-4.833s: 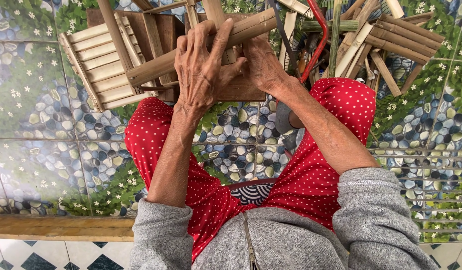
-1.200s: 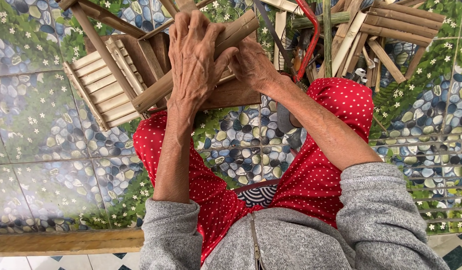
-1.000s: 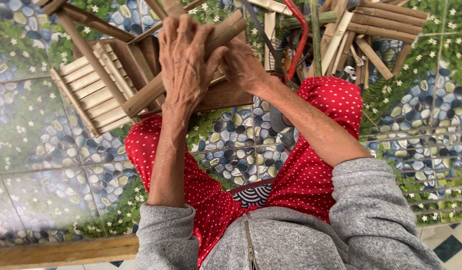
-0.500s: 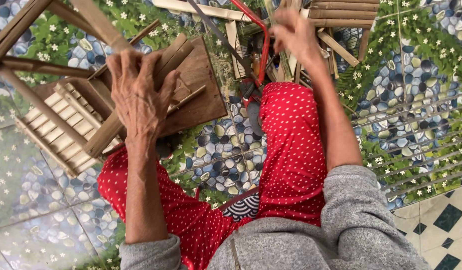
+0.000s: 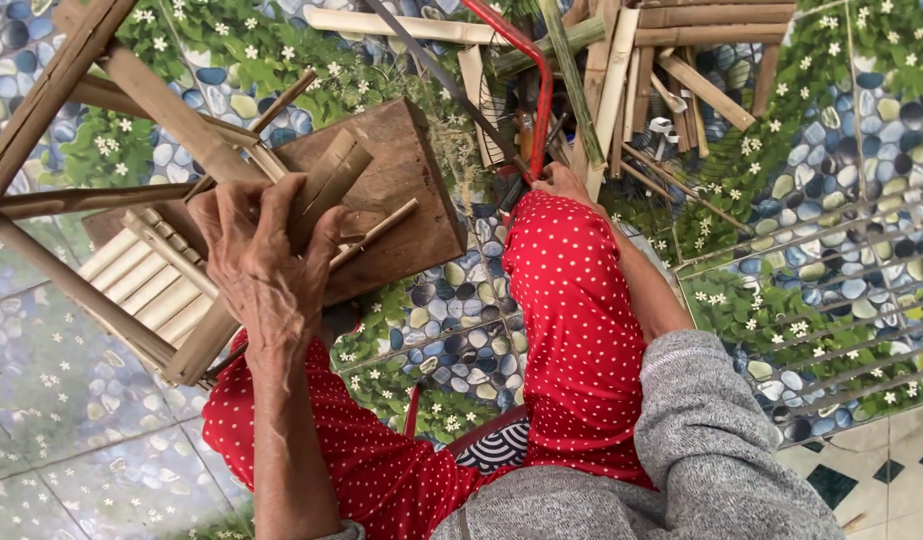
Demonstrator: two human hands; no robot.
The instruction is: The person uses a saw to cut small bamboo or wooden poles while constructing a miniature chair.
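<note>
We keep our left hand [image 5: 266, 270] clamped round the bamboo frame [image 5: 151, 270]; right hand [image 5: 559, 183] reaches the sticks [image 5: 621, 80], its grip hidden

The trousers [image 5: 571, 330] at the centre are bright red with small white dots. At six o'clock the sweater [image 5: 681, 450] is plain heathered grey. The floor [image 5: 811, 200], from three o'clock round to nine, is printed with blue, grey and cream pebbles, green leaves and tiny white flowers; at five o'clock it turns to white and dark teal diamonds. The wooden block [image 5: 401, 200] at eleven o'clock is reddish brown. The slatted frame [image 5: 146, 285] at nine o'clock is pale tan. At twelve o'clock a bent bar [image 5: 536, 80] is red among straw-coloured sticks [image 5: 701, 60].
</note>
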